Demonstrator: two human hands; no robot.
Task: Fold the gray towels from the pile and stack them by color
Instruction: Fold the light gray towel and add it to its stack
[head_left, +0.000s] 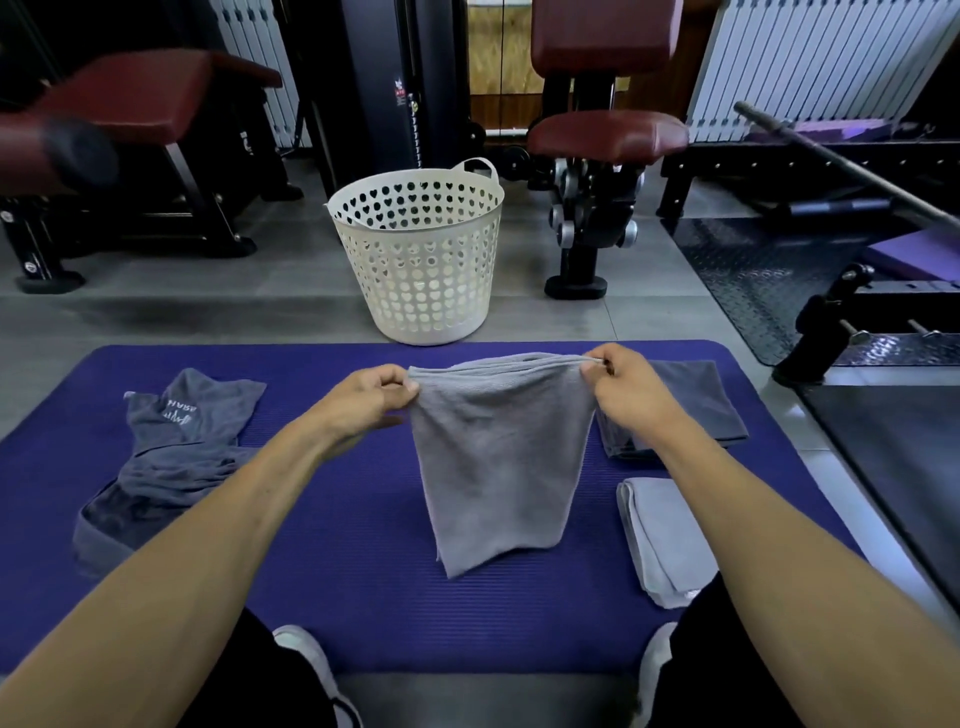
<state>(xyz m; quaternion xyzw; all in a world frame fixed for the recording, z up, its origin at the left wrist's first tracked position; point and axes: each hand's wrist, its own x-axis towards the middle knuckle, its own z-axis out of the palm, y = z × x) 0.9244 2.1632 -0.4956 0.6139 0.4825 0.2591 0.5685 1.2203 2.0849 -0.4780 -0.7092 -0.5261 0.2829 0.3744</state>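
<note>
Head camera gives me both forearms reaching forward over the purple mat (322, 545). Left of my left hand (371, 402) lies the crumpled pile of dark gray towels (171, 457). That hand pinches one top corner of the light gray towel (498, 467); my right hand (631, 392) pinches the other, so the cloth hangs doubled between them, its lower edge touching the mat. Beyond the hands stands a white perforated basket (421, 260). Behind my right hand sits a folded dark gray towel (691, 405), and nearer me a folded light gray towel (662, 540).
</note>
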